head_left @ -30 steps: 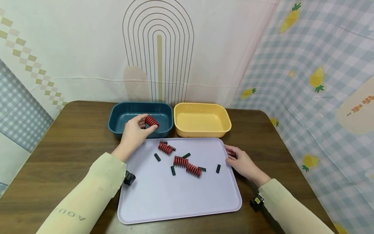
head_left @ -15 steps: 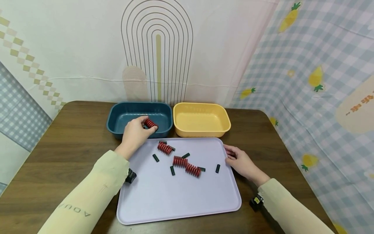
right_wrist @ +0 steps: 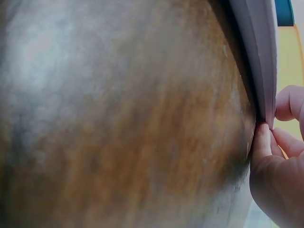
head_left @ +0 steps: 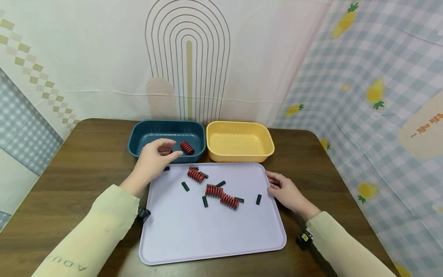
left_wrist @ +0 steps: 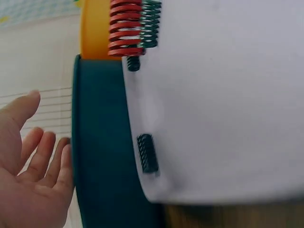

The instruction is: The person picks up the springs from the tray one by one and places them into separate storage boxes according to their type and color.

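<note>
In the head view my left hand (head_left: 154, 157) is over the front of the dark teal bin (head_left: 138, 127), its thumb and fingers apart with nothing between them. A red coil spring (head_left: 187, 148) lies in that bin, just beyond the fingertips. Part of another red item shows beneath the fingers. On the lilac tray (head_left: 207, 238) lie 3 red springs (head_left: 214, 191) and several small dark green springs (head_left: 258, 199). At the tray's right edge, my right hand (head_left: 285, 192) holds the rim between thumb and fingers (right_wrist: 262, 142), seen close up in the right wrist view.
A yellow bin (head_left: 238, 144) stands beside the teal one, behind the tray. All of them sit on a brown wooden table (head_left: 93, 165). Patterned cloth (head_left: 256, 50) hangs behind and along the right side.
The left hand has let go of the red spring, which now lies in the teal bin. That hand has drawn back slightly to the left. The right hand has stayed at the tray edge.
</note>
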### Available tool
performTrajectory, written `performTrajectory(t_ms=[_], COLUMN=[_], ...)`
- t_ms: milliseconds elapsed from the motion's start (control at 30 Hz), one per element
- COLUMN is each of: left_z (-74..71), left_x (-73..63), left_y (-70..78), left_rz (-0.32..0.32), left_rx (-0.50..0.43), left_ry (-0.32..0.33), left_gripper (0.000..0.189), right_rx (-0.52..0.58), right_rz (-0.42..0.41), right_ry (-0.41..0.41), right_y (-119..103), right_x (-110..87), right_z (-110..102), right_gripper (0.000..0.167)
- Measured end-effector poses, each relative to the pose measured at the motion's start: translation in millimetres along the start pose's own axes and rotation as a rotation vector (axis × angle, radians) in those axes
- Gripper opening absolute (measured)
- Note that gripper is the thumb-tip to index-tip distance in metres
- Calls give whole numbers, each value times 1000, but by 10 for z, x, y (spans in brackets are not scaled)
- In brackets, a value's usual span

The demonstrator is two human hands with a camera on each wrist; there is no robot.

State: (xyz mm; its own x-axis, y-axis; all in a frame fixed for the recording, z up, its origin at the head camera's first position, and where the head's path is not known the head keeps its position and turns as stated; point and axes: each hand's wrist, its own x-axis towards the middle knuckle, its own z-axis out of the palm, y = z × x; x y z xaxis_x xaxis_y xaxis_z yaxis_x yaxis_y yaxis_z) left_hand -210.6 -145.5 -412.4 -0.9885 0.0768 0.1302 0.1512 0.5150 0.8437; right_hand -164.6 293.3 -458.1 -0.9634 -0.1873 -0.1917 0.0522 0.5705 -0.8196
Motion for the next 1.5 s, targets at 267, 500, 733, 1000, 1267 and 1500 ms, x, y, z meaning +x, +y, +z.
performTrajectory(t_ms=[267,500,733,1000,1267,1500], left_z=[-230,-294,-282,-280,-251,-190], left_x=[-203,-320,-356,-349,-314,-275], left_y=[-37,-195,-313,-376,-359,-371], left_rz=[-10,-10,-46,-44,-59,-40], left_rx=[-59,10,132,169,215,247], left_ry=[-66,-164,-212,-249,-268,-273], left_gripper=[48,49,44,43,39,29], right_rx=[-5,-1,-2,-6,-1,-3], right_rz=[2,5,4,10,6,6], right_ry=[2,0,-3,-1,-6,1], right_y=[-14,-32,-14,-14,-11,-18], right_x=[-19,-11,-9,-10,-11,-16], right_z=[-10,2,4,3,6,8], right_gripper=[56,56,56,56,56,56])
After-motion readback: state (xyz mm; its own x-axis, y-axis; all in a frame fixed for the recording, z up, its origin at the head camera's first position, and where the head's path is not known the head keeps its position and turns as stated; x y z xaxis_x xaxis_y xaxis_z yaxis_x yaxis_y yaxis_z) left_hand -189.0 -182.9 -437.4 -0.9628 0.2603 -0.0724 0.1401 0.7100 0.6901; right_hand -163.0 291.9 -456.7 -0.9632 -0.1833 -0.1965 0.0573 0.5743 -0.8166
